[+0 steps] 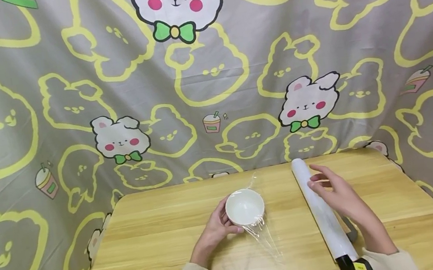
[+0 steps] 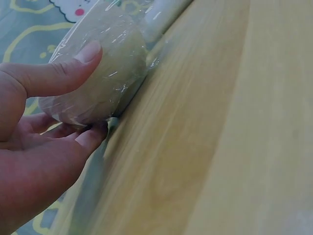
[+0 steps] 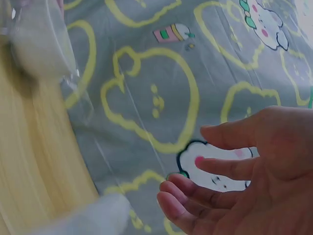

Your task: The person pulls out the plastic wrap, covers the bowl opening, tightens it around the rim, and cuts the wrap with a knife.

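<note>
A white bowl (image 1: 243, 205) has clear plastic wrap (image 1: 263, 233) over it, with loose ends trailing past its rim onto the table side. My left hand (image 1: 216, 222) grips the bowl from its left, thumb on the near side and fingers beneath, as the left wrist view shows with the wrapped bowl (image 2: 110, 73). To the right lies a long roll of plastic wrap (image 1: 318, 208), slanting from the table's back towards me. Over the roll hovers my right hand (image 1: 336, 190). Its fingers are loosely bent and hold nothing in the right wrist view (image 3: 230, 181).
The wooden table (image 1: 153, 243) ends at a patterned grey curtain (image 1: 186, 157) that hangs behind and along both sides. Partly hidden under my right forearm is a dark grey object (image 1: 351, 230) beside the roll; its kind cannot be made out.
</note>
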`<state>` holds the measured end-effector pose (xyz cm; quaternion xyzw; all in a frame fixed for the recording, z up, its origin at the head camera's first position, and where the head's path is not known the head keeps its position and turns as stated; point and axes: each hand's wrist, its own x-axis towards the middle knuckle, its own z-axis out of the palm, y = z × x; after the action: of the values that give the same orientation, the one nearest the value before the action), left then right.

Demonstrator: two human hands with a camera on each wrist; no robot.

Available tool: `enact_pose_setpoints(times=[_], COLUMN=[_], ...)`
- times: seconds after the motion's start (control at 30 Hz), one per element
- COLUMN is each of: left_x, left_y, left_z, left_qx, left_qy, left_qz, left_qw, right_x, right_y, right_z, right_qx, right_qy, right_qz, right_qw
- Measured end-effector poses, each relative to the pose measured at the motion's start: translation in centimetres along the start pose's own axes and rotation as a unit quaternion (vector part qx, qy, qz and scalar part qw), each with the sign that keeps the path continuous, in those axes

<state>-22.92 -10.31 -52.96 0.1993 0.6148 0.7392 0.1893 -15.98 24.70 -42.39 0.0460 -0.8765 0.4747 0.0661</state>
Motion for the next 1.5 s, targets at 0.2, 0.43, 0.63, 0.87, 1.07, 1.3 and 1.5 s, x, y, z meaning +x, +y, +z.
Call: enact_pose_setpoints(times=[0.2, 0.43, 0.63, 0.87, 1.07, 1.3, 1.5], left_x=[0.2, 0.2, 0.2, 0.1, 0.1, 0.1, 0.2], left_y=[-0.1, -0.5, -0.9, -0.5, -0.3, -0.2, -0.2], left_z=[0.5, 0.6, 0.6, 0.8, 0.9, 0.8, 0.9], left_qx=[0.0, 0.001, 0.003, 0.011, 0.0, 0.012, 0.016], left_qy=[0.015, 0.023, 0.023, 0.019, 0.029, 0.032, 0.032], left_qz=[-0.003, 0.001, 0.012, 0.007, 0.001, 0.005, 0.003], left_qw=[0.9999, 0.9997, 0.9997, 0.9997, 0.9996, 0.9994, 0.9994], right_x=[0.7, 0.6, 0.2, -0.2, 0.0, 0.1, 0.2], right_y=[-0.7, -0.5, -0.1, 0.2, 0.2, 0.0, -0.2], right_z=[3.3, 6.6, 8.3, 9.4, 9.8, 10.6, 10.5], right_qx=[0.039, 0.073, 0.134, 0.194, 0.226, 0.232, 0.246], right_qy=[-0.013, -0.077, -0.129, -0.208, -0.225, -0.23, -0.236], right_qz=[0.01, 0.063, 0.083, 0.078, 0.077, 0.065, 0.055], right_qw=[0.9991, 0.9924, 0.9791, 0.9555, 0.9447, 0.9428, 0.9385])
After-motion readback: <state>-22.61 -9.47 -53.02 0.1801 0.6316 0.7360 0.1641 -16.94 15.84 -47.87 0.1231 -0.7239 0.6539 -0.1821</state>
